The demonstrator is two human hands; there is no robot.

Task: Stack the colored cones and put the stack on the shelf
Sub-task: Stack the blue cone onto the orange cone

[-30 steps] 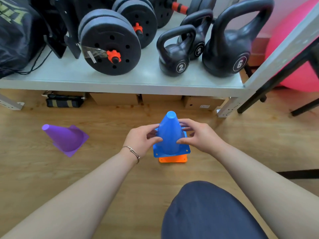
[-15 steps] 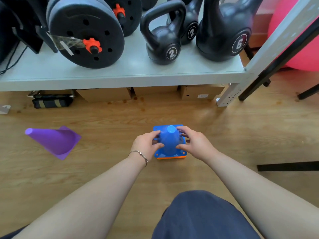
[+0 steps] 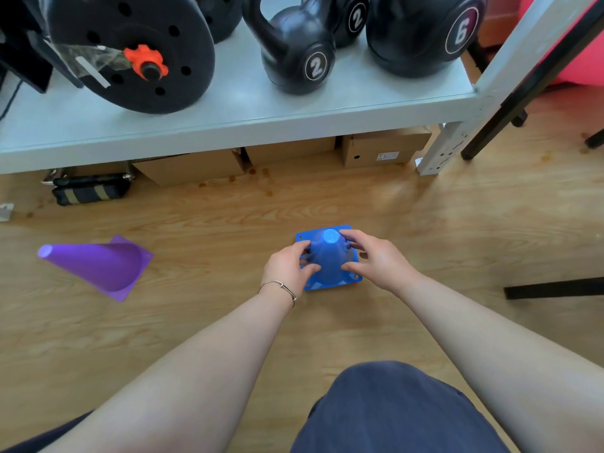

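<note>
A blue cone [image 3: 328, 256] stands upright on the wooden floor, seated over an orange cone of which only specks show through the blue base's corner holes. My left hand [image 3: 287, 266] grips the blue cone's left side and my right hand [image 3: 372, 259] grips its right side, fingers curled round the body. A purple cone [image 3: 98, 264] lies tipped on its side on the floor to the left, tip pointing left. The pale grey shelf [image 3: 228, 125] runs across the top of the view, above the cones.
On the shelf sit black weight plates [image 3: 130, 50] and kettlebells [image 3: 294, 53] marked 2 and 6. Cardboard boxes [image 3: 382, 148] and a black strap bundle [image 3: 88, 191] lie under it. A black bar [image 3: 555, 287] crosses the floor at right. My knee [image 3: 392, 410] is at the bottom.
The blue cone has been pushed down over the orange cone until the orange base is almost hidden. My view has tilted down over the stack. The purple cone has not moved.
</note>
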